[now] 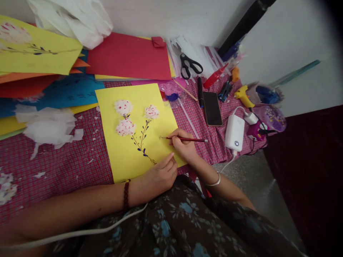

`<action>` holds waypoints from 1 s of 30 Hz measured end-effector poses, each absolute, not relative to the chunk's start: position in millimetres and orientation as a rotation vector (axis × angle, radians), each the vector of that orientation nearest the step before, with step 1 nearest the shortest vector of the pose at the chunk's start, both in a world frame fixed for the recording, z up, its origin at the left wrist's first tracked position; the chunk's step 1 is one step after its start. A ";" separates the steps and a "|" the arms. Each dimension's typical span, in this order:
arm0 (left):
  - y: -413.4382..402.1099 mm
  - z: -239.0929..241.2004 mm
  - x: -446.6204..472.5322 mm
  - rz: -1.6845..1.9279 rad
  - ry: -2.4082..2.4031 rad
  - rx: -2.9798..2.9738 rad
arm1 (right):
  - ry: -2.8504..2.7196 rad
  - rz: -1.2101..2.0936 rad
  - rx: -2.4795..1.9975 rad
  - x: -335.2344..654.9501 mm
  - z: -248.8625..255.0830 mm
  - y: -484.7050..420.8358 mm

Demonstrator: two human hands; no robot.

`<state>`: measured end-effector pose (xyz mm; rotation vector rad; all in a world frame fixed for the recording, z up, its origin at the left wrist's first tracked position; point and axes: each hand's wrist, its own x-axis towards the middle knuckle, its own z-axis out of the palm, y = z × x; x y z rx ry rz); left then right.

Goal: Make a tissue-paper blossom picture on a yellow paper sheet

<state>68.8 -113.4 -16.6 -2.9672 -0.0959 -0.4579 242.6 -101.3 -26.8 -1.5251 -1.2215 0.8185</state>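
Observation:
A yellow sheet of paper (144, 107) lies in front of me, with three fluffy white and pink flower heads (123, 107) on brown stems with dark blue leaves. My right hand (184, 146) grips a dark red pencil (195, 139) close to its front end. The pencil's tip meets the sheet right of the stems, at a small dark mark. My left hand (162, 175) rests on the lower edge of the sheet, fingers lying flat and close together beside the stem's base. It holds nothing.
Coloured sheets (131, 57) and crumpled white tissue (50, 125) lie left and behind. Black-handled scissors (187, 64), a paint palette (171, 91), a phone (212, 109), a red tube (214, 76), a yellow glue gun (243, 95) and a white power bank (234, 132) lie right.

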 end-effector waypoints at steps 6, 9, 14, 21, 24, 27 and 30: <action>-113.0 -16.6 68.8 -0.451 -0.081 -2.956 | -1.261 0.812 -1.551 241.5 -24.9 -99.7; -112.9 -16.1 68.8 -0.436 -0.084 -2.954 | -1.262 0.792 -1.551 241.4 -23.5 -99.4; -112.3 -14.6 68.8 -0.471 -0.096 -2.947 | -1.302 0.768 -1.523 243.0 -24.1 -99.6; -111.7 -13.2 68.4 -0.440 -0.078 -2.949 | -1.308 0.771 -1.545 242.7 -18.8 -100.4; -111.8 -13.9 68.8 -0.470 -0.081 -2.950 | -1.299 0.779 -1.529 242.4 -17.7 -100.9; -111.7 -14.3 69.8 -0.505 -0.085 -2.946 | -1.288 0.790 -1.515 242.5 -18.5 -100.9; -111.7 -14.1 70.7 -0.553 -0.105 -2.944 | -1.313 0.801 -1.515 242.7 -18.7 -100.4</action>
